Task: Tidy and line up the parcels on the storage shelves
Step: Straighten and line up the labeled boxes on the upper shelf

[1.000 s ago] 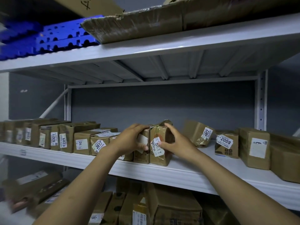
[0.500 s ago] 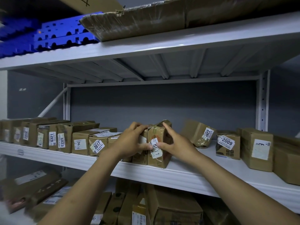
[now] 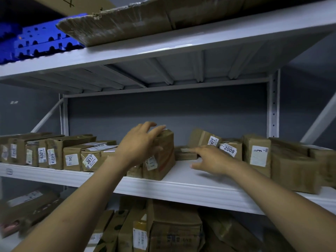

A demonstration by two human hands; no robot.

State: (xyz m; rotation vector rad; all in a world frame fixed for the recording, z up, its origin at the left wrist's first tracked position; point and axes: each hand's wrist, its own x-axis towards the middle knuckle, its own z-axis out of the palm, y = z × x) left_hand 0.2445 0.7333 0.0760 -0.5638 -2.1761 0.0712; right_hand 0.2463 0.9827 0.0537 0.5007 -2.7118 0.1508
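Straightening the line-up
Left hand point(image 3: 140, 146) spread atop the upright brown taped cardboard parcel point(image 3: 161, 160), right hand point(image 3: 212, 159) open, empty; seemingly light, stiff, so grip its sides.

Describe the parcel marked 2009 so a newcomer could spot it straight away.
Find the white middle shelf and look right of its bare stretch, just beyond the right hand. The parcel marked 2009 is a low brown box between a tilted parcel and a taller upright parcel. Its slanted white sticker with bold 2009 sets it apart.
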